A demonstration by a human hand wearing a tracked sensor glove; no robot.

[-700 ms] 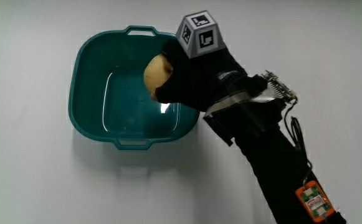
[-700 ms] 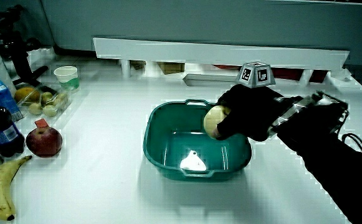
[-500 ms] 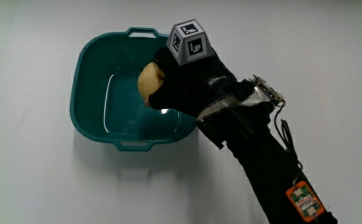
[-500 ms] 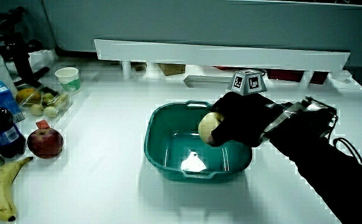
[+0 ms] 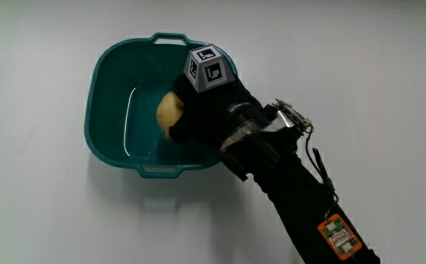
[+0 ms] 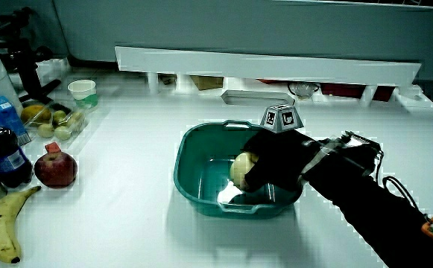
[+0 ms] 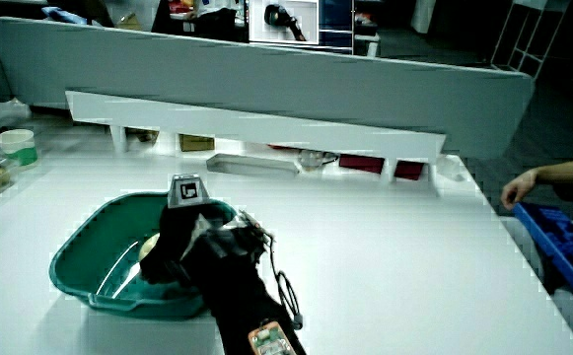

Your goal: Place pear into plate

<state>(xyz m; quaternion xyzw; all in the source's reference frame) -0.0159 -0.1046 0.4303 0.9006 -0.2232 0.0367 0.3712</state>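
Note:
A pale yellow pear (image 5: 169,116) (image 6: 240,168) is held low inside a teal square basin with handles (image 5: 110,81) (image 6: 194,152) (image 7: 89,242). The gloved hand (image 5: 198,110) (image 6: 264,160) (image 7: 173,247) is shut on the pear, its fingers curled around it, and reaches into the basin over the rim nearest the person. The patterned cube (image 5: 210,69) sits on the hand's back. In a side view the pear (image 7: 149,248) shows only as a sliver beside the glove. No flat plate is in view; the basin is the only dish.
At the table's edge in a side view lie a banana (image 6: 0,232), a red apple (image 6: 55,170), a dark bottle (image 6: 1,156), a tray of small fruit (image 6: 48,119) and a green cup (image 6: 82,92). A low white partition (image 6: 261,63) runs along the table.
The hand has carried the pear from above the basin's rim down and deeper into the basin. The basin itself has stayed where it was.

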